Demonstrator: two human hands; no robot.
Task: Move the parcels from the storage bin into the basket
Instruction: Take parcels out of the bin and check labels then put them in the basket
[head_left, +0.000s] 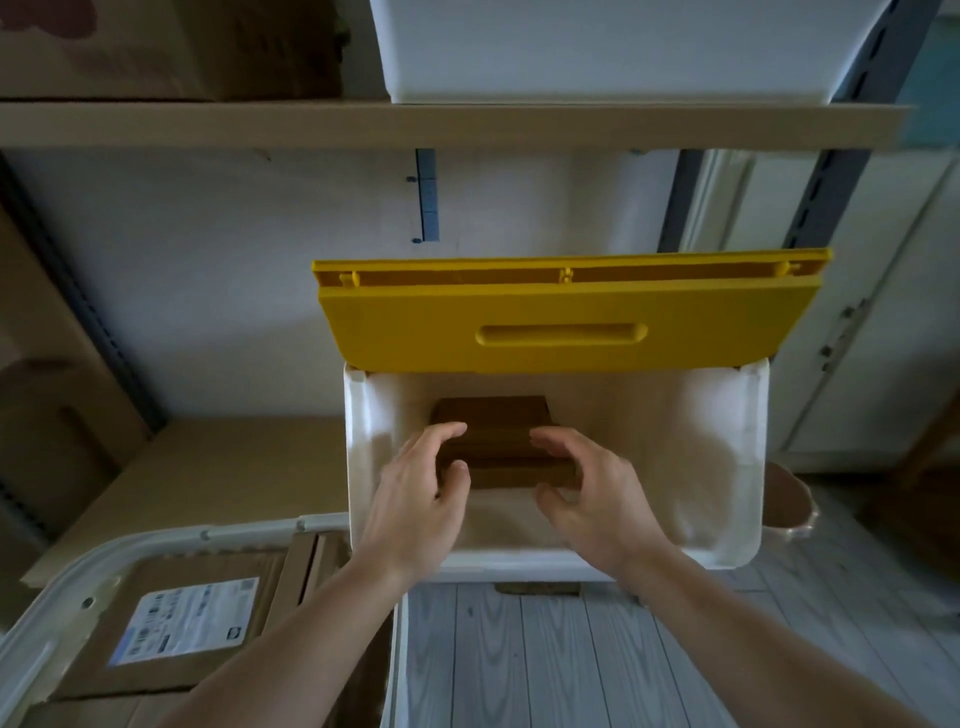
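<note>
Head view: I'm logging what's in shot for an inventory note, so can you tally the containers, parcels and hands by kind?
White bins with a yellow flap: 1, the storage bin with its flap up
Baskets: 1, the basket at lower left
Brown parcels in the bin: at least 2
Labelled parcels in the basket: 1 visible
Hands: 2, left hand, right hand
Total: 7

Two hands (415, 499), two parcels (493, 415) in one bin (737, 467), one basket (62, 587).
</note>
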